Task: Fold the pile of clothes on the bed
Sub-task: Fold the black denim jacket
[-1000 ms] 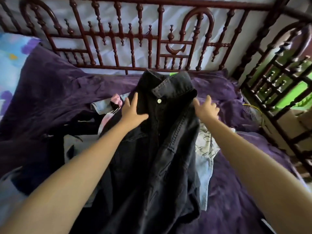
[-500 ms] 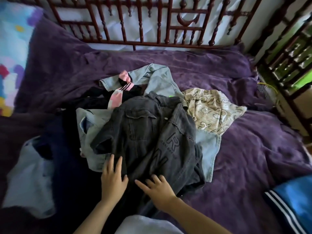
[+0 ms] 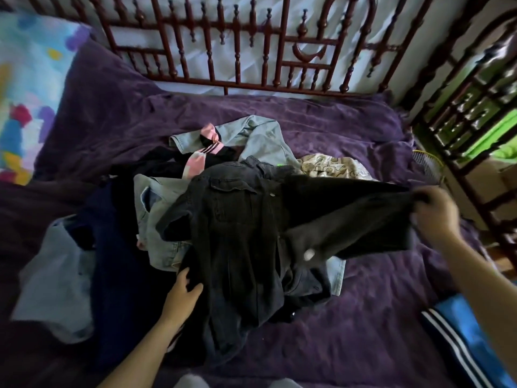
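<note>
A dark grey denim jacket (image 3: 237, 225) lies face up on top of a pile of clothes on the purple bedspread (image 3: 363, 317). My right hand (image 3: 435, 217) grips the end of the jacket's sleeve (image 3: 349, 219) and holds it stretched out to the right, above the bed. My left hand (image 3: 183, 292) grips the jacket's lower left edge. Under the jacket lie a light blue denim garment (image 3: 156, 217), a beige patterned top (image 3: 330, 165), a pink and black piece (image 3: 201, 155) and dark navy cloth (image 3: 117, 261).
A dark red wooden headboard (image 3: 237, 51) runs along the far side, and a matching rail (image 3: 470, 121) stands at the right. A colourful pillow (image 3: 25, 88) lies at far left. A blue garment with white stripes (image 3: 470, 337) sits at the lower right.
The jacket came down from being held up and now lies on the pile. My right hand moved from its hem out to the right, pulling the sleeve with it. My left hand stays at the lower left edge.
</note>
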Available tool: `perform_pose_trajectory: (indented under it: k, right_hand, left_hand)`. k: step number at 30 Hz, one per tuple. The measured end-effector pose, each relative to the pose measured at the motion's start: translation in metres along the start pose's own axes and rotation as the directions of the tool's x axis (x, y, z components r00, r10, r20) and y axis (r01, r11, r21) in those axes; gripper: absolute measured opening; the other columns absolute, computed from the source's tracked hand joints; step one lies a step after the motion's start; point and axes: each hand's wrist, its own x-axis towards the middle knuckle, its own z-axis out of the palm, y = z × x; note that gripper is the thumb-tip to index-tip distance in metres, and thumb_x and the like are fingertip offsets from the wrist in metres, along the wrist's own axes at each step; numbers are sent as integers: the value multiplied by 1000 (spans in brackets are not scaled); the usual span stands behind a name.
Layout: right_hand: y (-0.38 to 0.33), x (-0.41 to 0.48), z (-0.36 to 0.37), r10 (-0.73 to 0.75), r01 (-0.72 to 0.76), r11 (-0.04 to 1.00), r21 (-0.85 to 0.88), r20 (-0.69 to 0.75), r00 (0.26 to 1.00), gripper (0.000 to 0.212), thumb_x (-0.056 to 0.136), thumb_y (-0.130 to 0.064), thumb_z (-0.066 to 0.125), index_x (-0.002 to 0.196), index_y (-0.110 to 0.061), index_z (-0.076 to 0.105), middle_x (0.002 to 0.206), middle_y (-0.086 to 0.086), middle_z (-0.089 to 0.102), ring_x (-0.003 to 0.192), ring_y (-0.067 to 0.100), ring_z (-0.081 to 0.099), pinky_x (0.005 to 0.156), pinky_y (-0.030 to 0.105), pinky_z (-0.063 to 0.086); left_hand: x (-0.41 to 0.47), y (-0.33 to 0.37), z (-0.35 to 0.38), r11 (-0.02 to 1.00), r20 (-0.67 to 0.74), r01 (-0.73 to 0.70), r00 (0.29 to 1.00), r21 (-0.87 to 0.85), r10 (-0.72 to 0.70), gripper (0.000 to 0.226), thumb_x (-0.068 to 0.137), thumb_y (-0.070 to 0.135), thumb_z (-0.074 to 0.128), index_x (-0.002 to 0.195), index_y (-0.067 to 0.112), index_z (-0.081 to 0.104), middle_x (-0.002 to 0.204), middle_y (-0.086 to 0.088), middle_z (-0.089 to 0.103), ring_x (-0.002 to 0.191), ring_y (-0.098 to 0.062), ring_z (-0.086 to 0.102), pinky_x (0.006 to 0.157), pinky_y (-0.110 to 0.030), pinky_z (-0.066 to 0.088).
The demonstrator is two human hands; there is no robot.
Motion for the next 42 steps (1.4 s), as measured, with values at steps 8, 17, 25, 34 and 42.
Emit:
perform_pose_trajectory:
  k: [8, 17, 25, 34, 42]
  right_hand:
    - [82, -95, 62, 618, -686, 721, 97, 359, 700, 8, 75, -9, 59, 75, -12, 52, 64, 5, 47, 51, 12, 45, 38, 13, 32]
    - [-40, -190, 166, 413, -528, 841, -116, 769, 488, 50, 86, -15, 60, 132, -4, 43, 128, 20, 49, 112, 30, 53, 90, 30, 45]
    - [-94, -212, 176, 338, -324, 927, -189, 795, 504, 59, 95, -32, 49, 143, -9, 25, 141, 16, 31, 127, 32, 38, 104, 34, 37]
    - [-144, -203, 171, 86, -236, 969, 78, 784, 614, 64, 87, -38, 62, 140, -13, 37, 133, 2, 47, 126, 18, 45, 98, 27, 39]
    - [-126, -169, 163, 242, -371, 925, 80, 627, 740, 18, 90, -6, 55, 105, -2, 65, 82, 2, 59, 82, 17, 55, 73, 25, 44]
  left_hand:
    - [12, -1, 10, 999, 25, 27, 999, 38, -28, 68, 91, 21, 59, 147, 10, 22, 145, -13, 38, 132, -29, 38, 102, -36, 35]
    - [21, -26, 2, 987, 116, 121, 984, 109, -133, 62, 88, 14, 62, 143, 10, 32, 131, -13, 53, 117, -27, 53, 99, -37, 44]
    - [8, -4, -5, 986, 257, 101, 964, -134, -64, 54, 82, -4, 62, 130, 13, 45, 104, -1, 63, 94, -15, 61, 77, -23, 48]
    - [-22, 23, 22, 989, 591, 53, 805, -138, 40, 49, 85, 0, 57, 122, 33, 50, 118, 0, 64, 109, -15, 60, 92, -26, 47]
    - [25, 27, -14, 983, 110, 80, 992, -167, -62, 28, 91, 3, 48, 118, 6, 58, 87, -4, 59, 69, -13, 54, 62, -23, 40]
